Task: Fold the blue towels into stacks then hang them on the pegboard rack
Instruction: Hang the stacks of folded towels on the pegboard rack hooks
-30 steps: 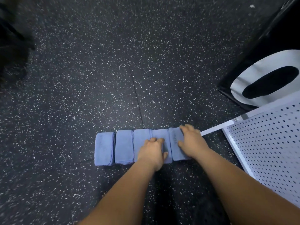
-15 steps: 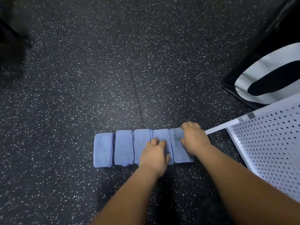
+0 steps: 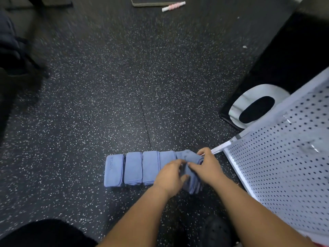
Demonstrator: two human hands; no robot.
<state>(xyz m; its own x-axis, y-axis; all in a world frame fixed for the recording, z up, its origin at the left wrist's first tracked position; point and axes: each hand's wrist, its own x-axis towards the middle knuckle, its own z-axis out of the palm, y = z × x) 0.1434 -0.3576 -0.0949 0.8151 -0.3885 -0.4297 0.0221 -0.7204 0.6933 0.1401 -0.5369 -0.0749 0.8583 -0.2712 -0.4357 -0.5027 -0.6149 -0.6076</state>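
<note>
Several folded blue towels [image 3: 133,168] lie side by side in a row on the dark speckled floor. The rightmost folded towel [image 3: 191,159] is tilted up off the floor. My left hand [image 3: 170,177] grips its near left side, and my right hand [image 3: 207,166] grips its right side. The white pegboard rack [image 3: 284,157] stands just right of the row, its thin white arm [image 3: 219,148] reaching toward my right hand.
A black box with a white oval mark [image 3: 258,107] stands behind the rack. A pink and white roller [image 3: 173,6] and a flat mat [image 3: 151,1] lie far back. Dark gear [image 3: 12,50] sits at left. My dark shoe [image 3: 215,229] is below.
Both hands went from pressing flat on the right end of the row to gripping the rightmost towel, which is now lifted and tilted. The camera view has pulled back.
</note>
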